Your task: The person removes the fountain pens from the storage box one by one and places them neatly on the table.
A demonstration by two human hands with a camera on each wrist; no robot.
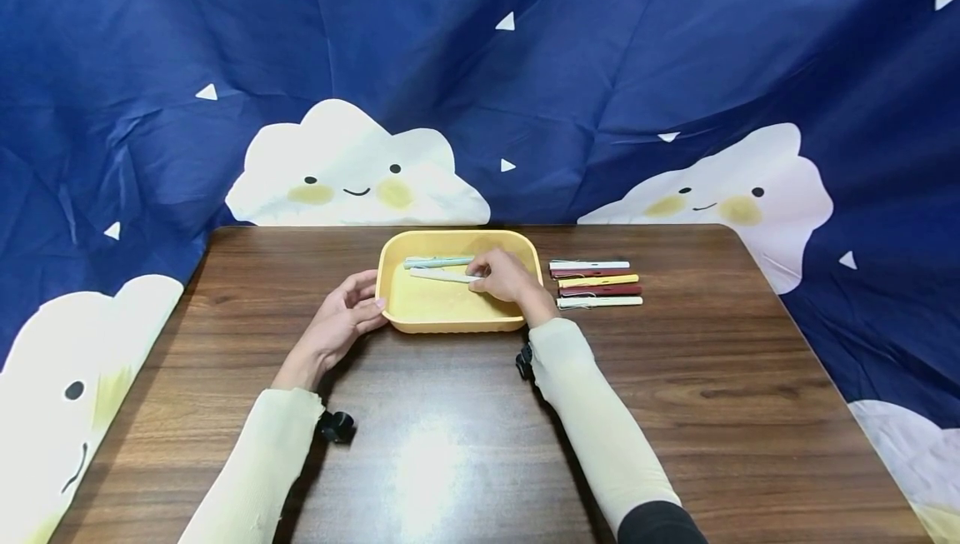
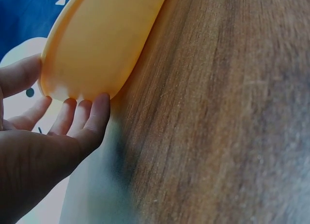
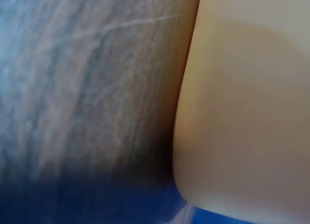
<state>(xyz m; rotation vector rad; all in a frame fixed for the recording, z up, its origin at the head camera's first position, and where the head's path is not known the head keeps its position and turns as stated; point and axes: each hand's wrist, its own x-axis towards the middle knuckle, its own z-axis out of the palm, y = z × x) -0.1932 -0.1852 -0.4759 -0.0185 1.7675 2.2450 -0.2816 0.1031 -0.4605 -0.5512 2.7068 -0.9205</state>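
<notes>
A yellow tray (image 1: 450, 311) with rounded corners sits at the table's back middle. My left hand (image 1: 341, 319) rests its fingertips against the tray's left end; the left wrist view shows the fingers spread along the tray's wall (image 2: 101, 50). Reaching over the right side, my right hand (image 1: 504, 277) pinches the right end of a white pen (image 1: 438, 276) inside the tray. Just behind that pen lies a mint-green pen (image 1: 442, 262), its right end covered by the hand. Only the tray's outer wall (image 3: 242, 117) fills the right wrist view; the hand is out of frame there.
Right of the tray, several capped pens lie side by side on the wooden table (image 1: 712, 377): white pens (image 1: 600, 301), dark red pens (image 1: 607, 290) and a yellow pen (image 1: 600, 281). A blue curtain (image 1: 555, 86) with clouds hangs behind.
</notes>
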